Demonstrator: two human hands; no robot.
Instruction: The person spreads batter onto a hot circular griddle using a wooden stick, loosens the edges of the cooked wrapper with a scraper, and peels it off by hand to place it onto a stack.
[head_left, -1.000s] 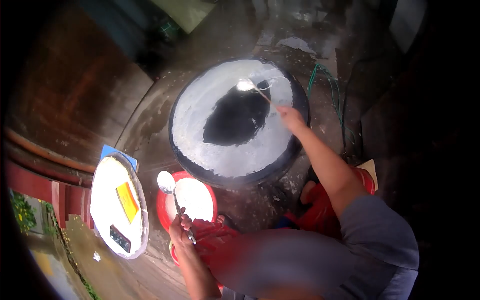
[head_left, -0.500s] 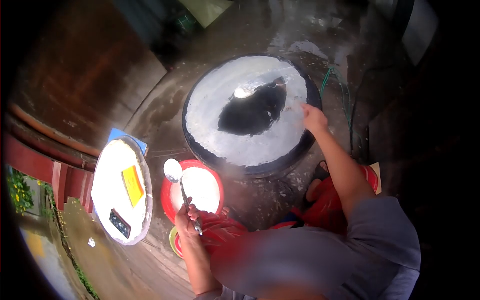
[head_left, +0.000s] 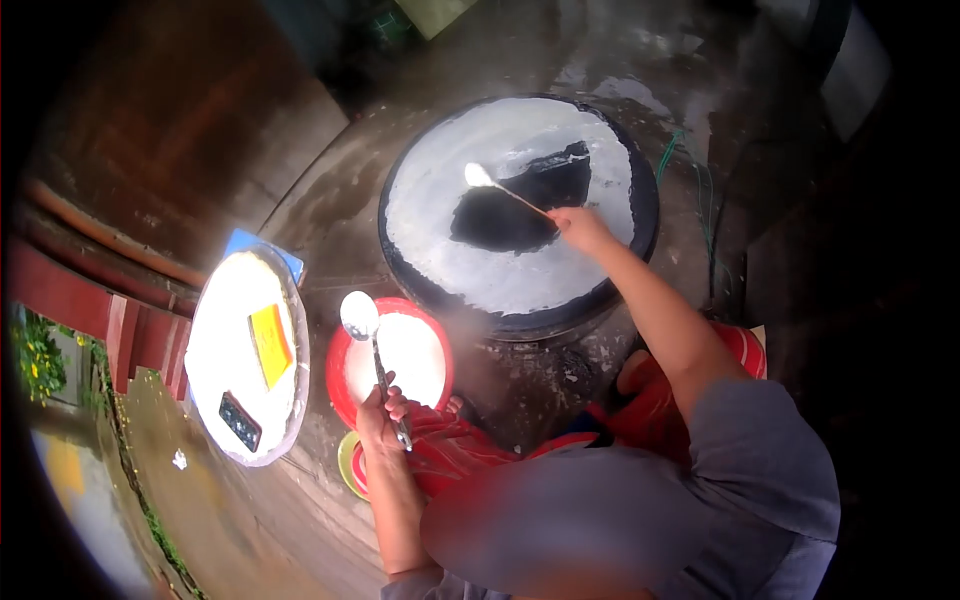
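Note:
My right hand [head_left: 582, 230] is closed round a thin stick [head_left: 518, 200] with a white, rounded end. That end rests at or just above a big round black griddle [head_left: 400, 265]. White batter [head_left: 435, 195] coats the griddle in a wide ring, around a bare dark patch near the middle. In my left hand [head_left: 380, 415] is a ladle [head_left: 360, 316], gripped by its metal handle with its white-smeared bowl upward. The bowl is over the edge of a red basin [head_left: 341, 375] of white liquid [head_left: 408, 362].
To the left stands a round, white-topped tray [head_left: 215, 340], bearing a yellow packet [head_left: 271, 345] and a phone [head_left: 240, 421]. Something blue [head_left: 265, 254] sticks out behind it. A green cord [head_left: 706, 200] lies right of the griddle. Steam drifts near the basin.
My right hand has moved left and inward over the griddle, and the stick now shows clearly. The bare patch has narrowed on its lower side. My left hand still holds the ladle.

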